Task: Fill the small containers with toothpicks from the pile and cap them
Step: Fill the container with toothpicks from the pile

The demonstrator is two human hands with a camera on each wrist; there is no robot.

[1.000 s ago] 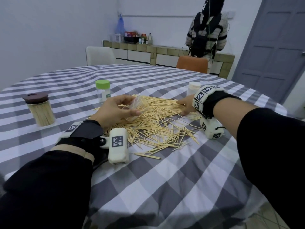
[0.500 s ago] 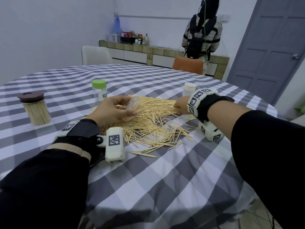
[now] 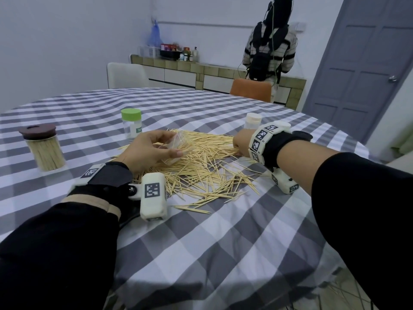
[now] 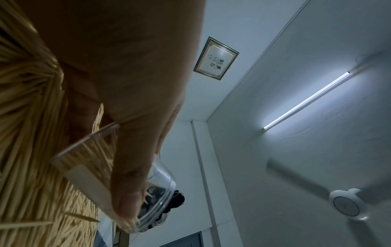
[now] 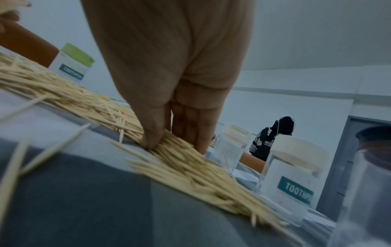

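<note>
Little has moved: left hand (image 3: 149, 151) still grips the tilted clear container (image 3: 178, 147); right hand (image 3: 241, 143) pinches toothpicks (image 5: 169, 147). Align the bundle first.

1 toothpick pile (image 3: 201, 162) — containers: 1 green-cap (image 3: 131, 124), 2 cream-cap (image 5: 294, 170), 1 brown-lid jar (image 3: 43, 148), 1 uncapped (image 3: 178, 146).

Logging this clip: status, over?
Left hand holds clear container tilted over toothpick pile, uncapped. Right hand pinching toothpicks at the pile's far edge. Nothing in the way.
</note>
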